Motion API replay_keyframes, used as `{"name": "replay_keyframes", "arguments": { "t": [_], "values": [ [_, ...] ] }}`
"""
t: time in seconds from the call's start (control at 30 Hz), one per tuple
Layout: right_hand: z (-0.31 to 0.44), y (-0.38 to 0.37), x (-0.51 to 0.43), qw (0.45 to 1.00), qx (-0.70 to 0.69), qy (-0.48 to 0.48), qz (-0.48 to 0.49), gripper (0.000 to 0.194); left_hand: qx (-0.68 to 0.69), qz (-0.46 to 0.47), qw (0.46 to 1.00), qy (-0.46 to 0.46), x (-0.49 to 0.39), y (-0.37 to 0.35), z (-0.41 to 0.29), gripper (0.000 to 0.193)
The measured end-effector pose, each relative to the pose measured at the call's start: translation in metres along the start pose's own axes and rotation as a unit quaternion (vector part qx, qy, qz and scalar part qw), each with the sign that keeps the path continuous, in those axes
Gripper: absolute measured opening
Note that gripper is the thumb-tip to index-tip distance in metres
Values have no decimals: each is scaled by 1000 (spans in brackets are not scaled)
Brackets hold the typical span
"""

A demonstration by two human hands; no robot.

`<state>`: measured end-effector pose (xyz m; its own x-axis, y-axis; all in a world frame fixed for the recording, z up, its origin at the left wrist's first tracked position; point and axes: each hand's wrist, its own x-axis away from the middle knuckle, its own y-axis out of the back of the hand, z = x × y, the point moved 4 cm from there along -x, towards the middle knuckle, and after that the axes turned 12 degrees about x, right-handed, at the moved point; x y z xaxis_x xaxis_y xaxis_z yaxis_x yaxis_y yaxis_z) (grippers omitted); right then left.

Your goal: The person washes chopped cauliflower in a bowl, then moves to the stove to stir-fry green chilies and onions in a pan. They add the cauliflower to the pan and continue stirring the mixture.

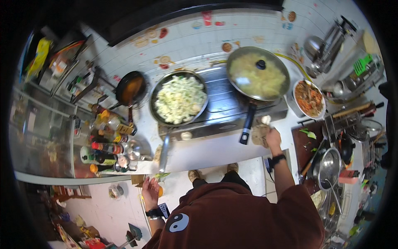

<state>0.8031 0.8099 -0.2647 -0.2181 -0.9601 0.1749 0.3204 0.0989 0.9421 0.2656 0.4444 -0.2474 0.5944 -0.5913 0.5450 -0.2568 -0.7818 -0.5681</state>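
Note:
My right hand (273,139) is at the front of the gas stove (217,93), its fingers curled on a grey-brown cloth (260,135). Just beyond it is a stove knob (266,119). To the left of the cloth, the black handle (248,124) of a lidded frying pan (258,74) points towards me. Pale food shows through the glass lid. My left hand (150,190) hangs before the counter edge, fingers apart and holding nothing. Above it, a metal pan handle (164,152) juts over the edge from a pan of chopped pale-green vegetables (180,99).
A small dark pan (132,88) holds brownish liquid. Several bottles (107,147) crowd the left counter. On the right are a bowl of shredded food (309,99), a cutting board (306,140) with a knife (311,162), and a steel basin (327,168). A range hood (186,15) overhangs the back.

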Motion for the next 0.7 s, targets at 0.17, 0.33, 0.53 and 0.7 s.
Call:
{"name": "replay_keyframes", "arguments": {
  "t": [0.17, 0.33, 0.53, 0.7],
  "values": [
    [60, -45, 142, 901, -222, 10, 373, 48, -258, 103, 959, -59, -8, -72, -57, 39],
    [253, -82, 215, 733, -494, 156, 441, 44, -389, 334, 854, -83, -55, -143, -49, 45],
    [364, -113, 229, 632, -654, -105, 402, 8, -215, 369, 861, 277, -100, -186, 30, 33],
    [329, -83, 236, 719, -595, -10, 359, 5, -156, 376, 857, 316, -51, -214, 52, 25]
  ]
}}
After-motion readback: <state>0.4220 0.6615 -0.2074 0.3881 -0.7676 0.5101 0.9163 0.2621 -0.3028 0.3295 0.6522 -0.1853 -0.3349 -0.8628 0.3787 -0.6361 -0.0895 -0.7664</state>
